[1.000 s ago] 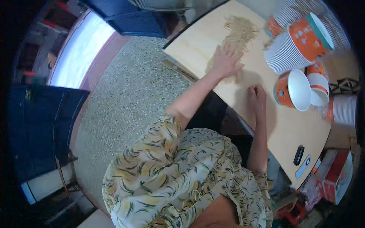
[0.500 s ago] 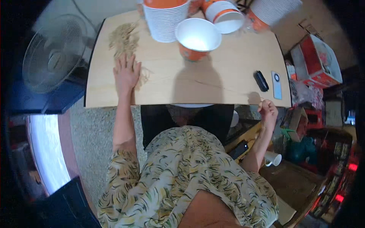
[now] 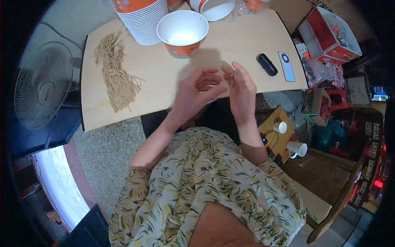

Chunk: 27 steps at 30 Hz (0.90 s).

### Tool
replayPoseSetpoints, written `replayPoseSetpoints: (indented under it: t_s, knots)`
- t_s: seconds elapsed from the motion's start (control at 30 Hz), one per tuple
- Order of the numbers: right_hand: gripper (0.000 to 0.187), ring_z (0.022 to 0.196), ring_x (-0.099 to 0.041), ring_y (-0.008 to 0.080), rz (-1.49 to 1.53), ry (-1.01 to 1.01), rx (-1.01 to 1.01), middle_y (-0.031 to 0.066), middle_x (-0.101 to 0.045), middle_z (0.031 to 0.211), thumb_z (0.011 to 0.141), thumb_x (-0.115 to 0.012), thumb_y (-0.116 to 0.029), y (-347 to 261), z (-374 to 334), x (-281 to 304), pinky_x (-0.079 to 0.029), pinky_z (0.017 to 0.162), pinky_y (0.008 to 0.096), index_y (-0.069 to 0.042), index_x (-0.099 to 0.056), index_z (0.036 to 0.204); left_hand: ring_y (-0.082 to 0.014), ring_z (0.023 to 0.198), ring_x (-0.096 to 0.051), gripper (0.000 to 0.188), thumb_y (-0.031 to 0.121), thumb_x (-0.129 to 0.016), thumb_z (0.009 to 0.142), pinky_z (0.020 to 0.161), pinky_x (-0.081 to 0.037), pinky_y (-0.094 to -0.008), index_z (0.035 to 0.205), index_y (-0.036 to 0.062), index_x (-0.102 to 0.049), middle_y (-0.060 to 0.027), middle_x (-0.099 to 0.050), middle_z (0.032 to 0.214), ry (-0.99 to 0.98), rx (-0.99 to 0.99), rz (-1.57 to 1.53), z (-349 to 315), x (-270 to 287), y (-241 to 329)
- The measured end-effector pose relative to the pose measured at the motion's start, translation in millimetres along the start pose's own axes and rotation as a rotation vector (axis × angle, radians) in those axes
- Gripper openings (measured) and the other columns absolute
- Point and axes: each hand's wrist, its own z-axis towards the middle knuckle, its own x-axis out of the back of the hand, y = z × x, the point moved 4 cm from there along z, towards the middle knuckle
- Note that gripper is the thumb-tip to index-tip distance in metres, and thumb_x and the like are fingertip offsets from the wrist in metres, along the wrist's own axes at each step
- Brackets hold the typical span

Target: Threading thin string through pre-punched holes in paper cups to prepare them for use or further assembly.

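My left hand [image 3: 196,90] and my right hand [image 3: 242,88] are raised near each other above the table's near edge. Their fingers are loosely bent and apart, and I see nothing held in either. A bundle of tan cords or strands [image 3: 118,80] lies on the left of the table, its loose ends spread toward me. Beyond my hands stands a white paper bowl [image 3: 183,31] with an orange outside. Just left of it leans a tall stack of paper bowls [image 3: 144,26].
The pale wooden table [image 3: 154,92] carries a black oblong case [image 3: 267,64] and a phone [image 3: 286,66] on the right. More bowls [image 3: 217,9] lie at the back. A fan [image 3: 44,92] stands left; a red and white carton [image 3: 329,37] and white cups [image 3: 297,149] are right.
My left hand has come off the tan bundle and moved right. My right hand has moved left from the table's near right edge, its fingers opening. The whole view has shifted.
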Motion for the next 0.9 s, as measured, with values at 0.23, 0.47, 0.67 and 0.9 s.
replayPoseSetpoints:
  t_s: [0.23, 0.47, 0.67, 0.9]
  knots:
    - [0.033, 0.105, -0.061, 0.015, -0.451, 0.043, 0.25, 0.0102, -0.064, 0.118, 0.097, -0.051, 0.002, -5.2, -16.1, -6.4, -0.049, 0.093, 0.0283, 0.001, -0.053, 0.13, -0.0147, 0.088, -0.07, 0.03, 0.002, -0.073, 0.086, 0.079, -0.056, -0.0281, 0.115, 0.002, -0.066, -0.0075, -0.072, 0.099, 0.098, -0.328, 0.354, 9.8, -15.1, 6.4]
    - [0.026, 0.105, -0.063, 0.0126, -0.621, 0.052, 0.093, 0.01, -0.068, 0.114, 0.096, -0.062, -0.013, -5.9, -16.0, 9.3, -0.05, 0.087, 0.0249, 0.0, -0.064, 0.119, -0.0222, 0.077, -0.069, 0.013, 0.001, -0.07, 0.086, 0.069, -0.054, -0.0305, 0.098, 0.0022, -0.071, -0.0114, -0.071, 0.089, 0.137, -0.466, 0.638, 6.6, -15.5, 2.5]
    - [0.019, 0.099, -0.062, 0.0316, -1.617, -0.053, 0.747, 0.0114, -0.065, 0.109, 0.094, -0.064, -0.021, -35.9, -23.5, 4.7, -0.047, 0.088, 0.0425, -0.005, -0.068, 0.102, -0.0178, 0.072, -0.065, 0.003, 0.001, -0.068, 0.087, 0.066, -0.051, -0.0286, 0.09, -0.0002, -0.068, -0.0104, -0.068, 0.083, 0.036, -0.31, 0.61, -1.3, -3.2, 1.7]
    - [0.025, 0.089, -0.065, 0.028, -0.822, -0.367, 0.081, 0.0151, -0.066, 0.094, 0.097, -0.057, -0.023, -4.8, -23.4, 2.7, -0.049, 0.081, 0.0386, -0.002, -0.064, 0.109, -0.0179, 0.073, -0.064, 0.003, -0.001, -0.065, 0.087, 0.069, -0.051, -0.0291, 0.09, -0.0009, -0.067, -0.0109, -0.068, 0.083, -0.019, -0.171, 0.624, -14.1, 3.6, 7.2]
